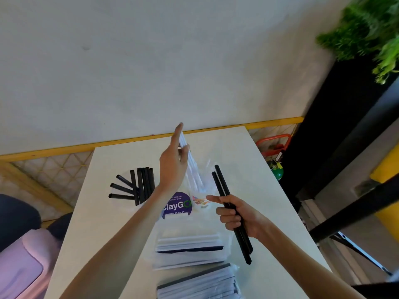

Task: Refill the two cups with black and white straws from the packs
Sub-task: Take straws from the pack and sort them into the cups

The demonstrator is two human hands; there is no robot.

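Two or three black straws (223, 188) are held in the right hand (237, 219), its fingers (228, 221) curled round the middle of them while the forefinger is stretched out to the left. A few white straws (193, 171) are pinched high up by the left hand (173, 162) between thumb and fingers, the forefinger straight. Their lower ends seem to reach into a clear cup (200, 201) with a coloured label, though blur leaves this uncertain. Well to the left a second cup (124, 203) is seen with a fan of black straws (141, 186) already stood in it.

The refill is judged partly done. The black cup is well stocked but more are in hand, and the white cup looks thinly filled. Two packs (190, 247) lie at the near edge of the worktop (248, 169) with many straws left in them, so several more handfuls are expected. A round purple sign (177, 205) stands between the cups and the packs. A green plant (367, 24) shows at the far right.
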